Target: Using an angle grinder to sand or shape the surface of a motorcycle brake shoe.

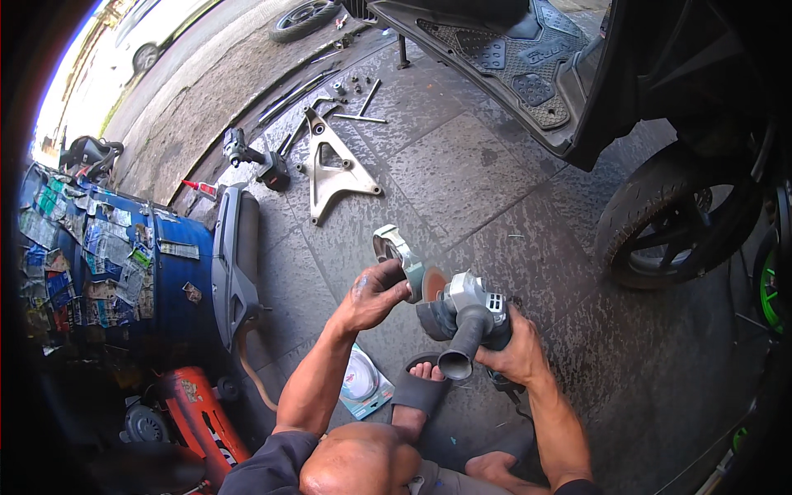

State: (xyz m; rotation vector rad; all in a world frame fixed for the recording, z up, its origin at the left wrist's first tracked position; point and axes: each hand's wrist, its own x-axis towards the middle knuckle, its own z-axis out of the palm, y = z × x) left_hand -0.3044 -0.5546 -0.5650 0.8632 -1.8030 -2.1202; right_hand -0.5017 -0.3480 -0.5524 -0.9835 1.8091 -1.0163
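Note:
My left hand (375, 295) pinches a pale, curved metal part (401, 252), its fingers closed round the near end. My right hand (518, 348) is wrapped around the body of a grey angle grinder (472, 299). A dark, stubby side handle (466, 334) sticks out from the grinder toward me. The grinder's reddish-brown disc (433, 285) sits right beside the curved part; whether they touch I cannot tell. Below my left forearm, a blister pack with a round white item (360, 379) lies on the tiles near my sandalled foot (422, 386).
Farther off lie a silver metal bracket (332, 172), a cordless impact wrench (256, 161) and loose sockets and bars. A blue drum (177, 268) and a red machine (196, 417) stand left. On the right are a scooter's floorboard (503, 49) and a black wheel (660, 223).

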